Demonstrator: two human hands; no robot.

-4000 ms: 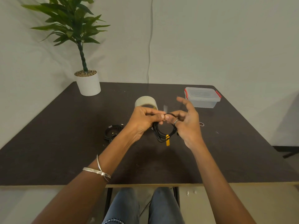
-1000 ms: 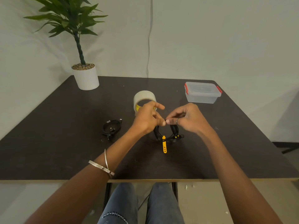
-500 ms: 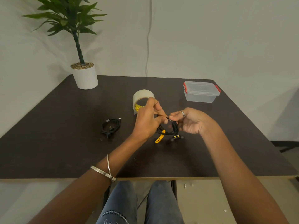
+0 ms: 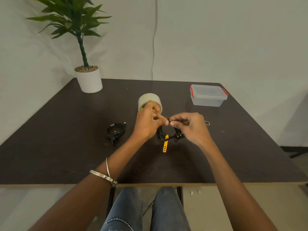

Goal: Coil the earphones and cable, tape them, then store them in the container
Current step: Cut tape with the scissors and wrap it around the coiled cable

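Note:
A black coil of earphones [image 4: 166,136] with a yellow strap [image 4: 165,145] hangs above the table's middle. My left hand [image 4: 148,121] and my right hand [image 4: 190,125] pinch the top of the coil from either side, fingertips almost touching. A roll of pale tape [image 4: 149,99] stands upright just behind my left hand. A second coiled black cable [image 4: 115,131] lies on the table to the left. The clear container [image 4: 208,95] with red clips sits lidded at the back right.
A potted plant [image 4: 89,79] in a white pot stands at the table's back left corner. A small thin ring [image 4: 207,123] lies right of my right hand. The dark table [image 4: 66,155] ends at its front edge near my knees.
The coil has turned back upright between my fingertips and the yellow strap hangs straight down again. My right hand has rolled from palm-up to knuckles-up.

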